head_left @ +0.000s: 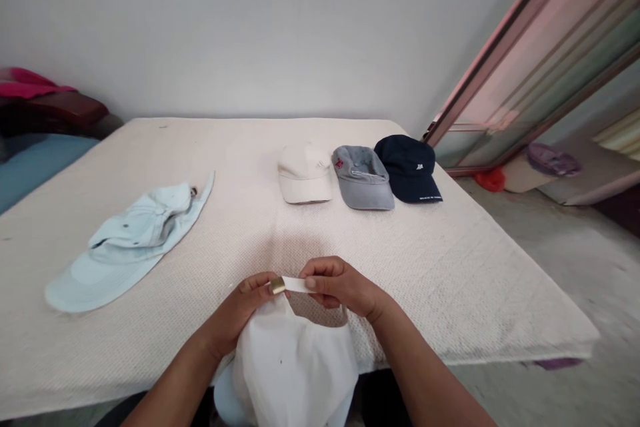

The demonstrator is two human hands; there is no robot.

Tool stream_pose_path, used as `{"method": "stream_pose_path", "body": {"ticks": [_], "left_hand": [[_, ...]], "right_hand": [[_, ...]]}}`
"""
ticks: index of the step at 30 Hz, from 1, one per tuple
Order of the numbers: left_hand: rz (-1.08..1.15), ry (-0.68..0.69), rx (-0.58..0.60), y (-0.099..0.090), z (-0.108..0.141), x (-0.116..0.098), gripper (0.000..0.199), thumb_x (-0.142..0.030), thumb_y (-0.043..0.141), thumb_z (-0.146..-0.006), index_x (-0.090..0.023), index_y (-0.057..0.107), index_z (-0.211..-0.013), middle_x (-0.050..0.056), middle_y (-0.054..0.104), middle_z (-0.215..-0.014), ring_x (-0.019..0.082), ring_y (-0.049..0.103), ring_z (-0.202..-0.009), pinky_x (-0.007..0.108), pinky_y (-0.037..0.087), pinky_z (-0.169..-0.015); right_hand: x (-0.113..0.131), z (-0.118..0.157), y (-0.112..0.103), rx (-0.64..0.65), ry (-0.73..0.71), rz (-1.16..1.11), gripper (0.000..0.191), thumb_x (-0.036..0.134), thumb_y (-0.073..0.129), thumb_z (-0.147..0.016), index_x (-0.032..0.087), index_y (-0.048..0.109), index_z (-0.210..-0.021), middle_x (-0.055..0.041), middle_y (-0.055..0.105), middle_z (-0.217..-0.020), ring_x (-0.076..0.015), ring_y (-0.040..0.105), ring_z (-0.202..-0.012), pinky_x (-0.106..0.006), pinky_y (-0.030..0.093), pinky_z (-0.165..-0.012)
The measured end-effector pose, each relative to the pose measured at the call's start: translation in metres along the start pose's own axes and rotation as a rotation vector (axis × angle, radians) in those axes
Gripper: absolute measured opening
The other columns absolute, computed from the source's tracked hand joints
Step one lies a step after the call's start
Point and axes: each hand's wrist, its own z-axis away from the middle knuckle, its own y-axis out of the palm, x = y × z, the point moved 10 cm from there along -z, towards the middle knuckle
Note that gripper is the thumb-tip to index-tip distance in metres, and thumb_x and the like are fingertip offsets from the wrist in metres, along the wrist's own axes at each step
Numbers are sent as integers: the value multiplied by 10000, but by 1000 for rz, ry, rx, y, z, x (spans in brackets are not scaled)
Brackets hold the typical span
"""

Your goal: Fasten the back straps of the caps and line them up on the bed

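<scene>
A white baseball cap (300,367) is at the table's near edge, its back opening facing away from me. My left hand (245,303) pinches the brass-coloured buckle (278,285) at the left side of that opening. The white strap (296,284) runs from the buckle to my right hand (337,282), whose thumb and fingers are closed on it. Part of the cap's lower portion lies beyond the bottom of the view.
On the pale textured cloth (240,220) a light blue cap (130,233) with its strap undone lies at left. A beige cap (305,173), a grey cap (364,177) and a navy cap (407,167) form a row further back. A wall (215,33) stands behind.
</scene>
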Motion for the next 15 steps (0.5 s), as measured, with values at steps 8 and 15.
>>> {"method": "stream_pose_path", "body": {"ticks": [8,15], "left_hand": [[-5,-24,9,3,-1,3,177,-310,688,-737,-140,652,-705,-3,579,-590,78,449,-464,195,320,-463],[-74,-23,30,5,2,1,204,-328,660,-756,-138,655,-684,-7,552,-530,79,411,-434,196,279,-435]], "right_hand": [[-5,2,2,35,65,-43,127,248,650,-758,138,653,-820,77,424,-474,-30,282,-395,-180,172,-377],[-7,3,3,46,90,-30,139,278,645,-767,141,646,-795,84,400,-451,-30,254,-387,-181,160,-371]]}}
